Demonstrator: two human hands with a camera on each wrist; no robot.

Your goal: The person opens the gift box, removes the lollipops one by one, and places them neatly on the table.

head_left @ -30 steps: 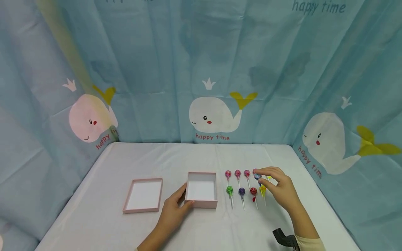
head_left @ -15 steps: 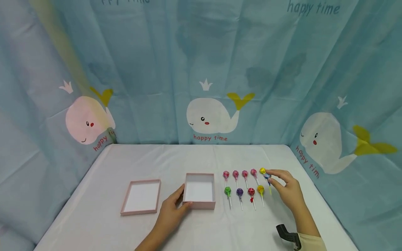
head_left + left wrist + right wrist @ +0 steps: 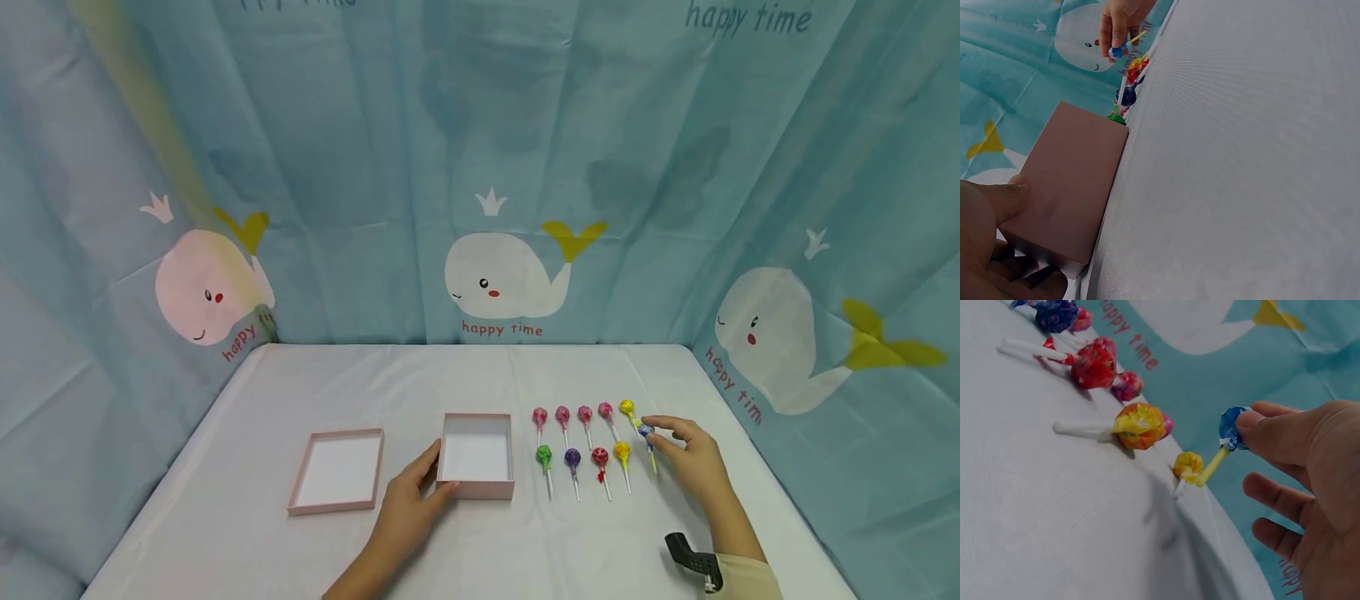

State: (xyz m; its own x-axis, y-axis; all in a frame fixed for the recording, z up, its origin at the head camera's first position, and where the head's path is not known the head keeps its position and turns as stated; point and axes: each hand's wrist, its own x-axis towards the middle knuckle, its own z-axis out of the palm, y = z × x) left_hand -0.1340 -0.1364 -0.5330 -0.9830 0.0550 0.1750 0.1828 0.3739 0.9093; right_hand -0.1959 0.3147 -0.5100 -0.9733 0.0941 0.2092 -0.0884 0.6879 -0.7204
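My left hand grips the near left corner of an open pink box with a white inside; in the left wrist view the thumb lies on the box wall. My right hand pinches a blue-wrapped lollipop by its head, its yellow stick pointing down, just above the table and right of two rows of lollipops. The right wrist view shows the blue lollipop between thumb and finger, above a yellow lollipop.
The shallow pink lid lies left of the box. Pink, yellow, green, purple and red lollipops lie in rows on the white table. Blue whale-print curtains close in the back and sides.
My right hand has carried the blue lollipop rightward and nearer, from over the back row to the right end of the rows. The left hand stays on the box.
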